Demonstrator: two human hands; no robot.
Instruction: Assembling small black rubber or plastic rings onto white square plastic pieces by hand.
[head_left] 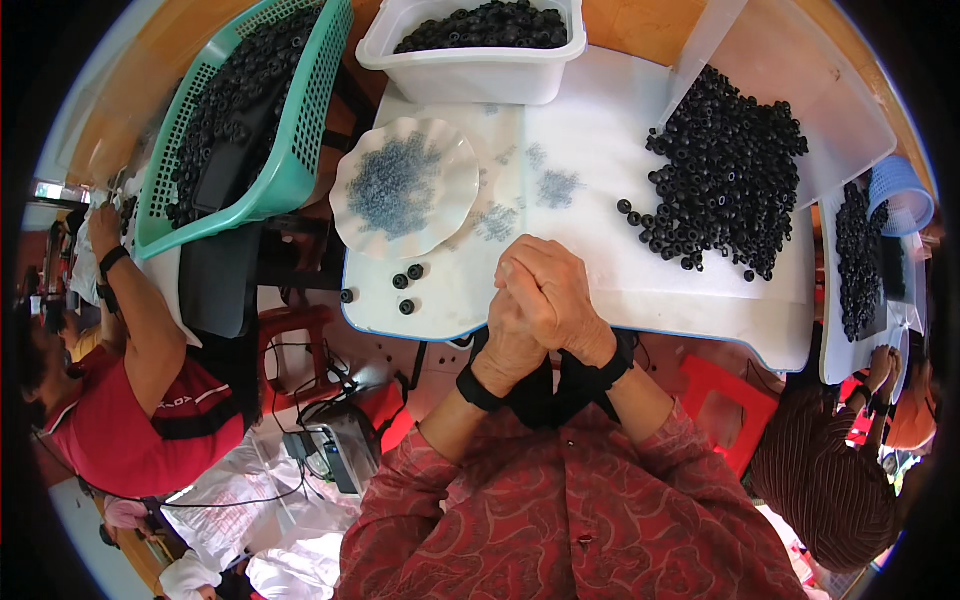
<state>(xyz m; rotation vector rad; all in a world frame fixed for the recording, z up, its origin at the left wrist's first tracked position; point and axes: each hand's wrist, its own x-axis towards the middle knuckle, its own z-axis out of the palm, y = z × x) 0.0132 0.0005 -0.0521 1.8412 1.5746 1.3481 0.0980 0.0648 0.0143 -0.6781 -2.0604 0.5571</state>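
Observation:
My left hand point(508, 340) and my right hand point(562, 292) are clasped together over the front edge of the white table point(600, 270). The right hand lies over the left, with fingers folded together and no object showing between them. Just beyond the hands are loose small clear bits point(557, 188) on the tabletop. A white scalloped plate point(460, 205) to the left holds a heap of small translucent grey pieces point(392, 185). In front of it sit several loose black rings point(407, 306). A large pile of small black ring-shaped parts point(725, 175) is spread out at the right.
A white tub point(470, 70) of black parts stands at the back. A green basket point(300, 160) of them is at left. A clear bin point(840, 130) leans behind the right pile. People point(150, 420) sit on both sides. A red stool point(725, 410) is below the table.

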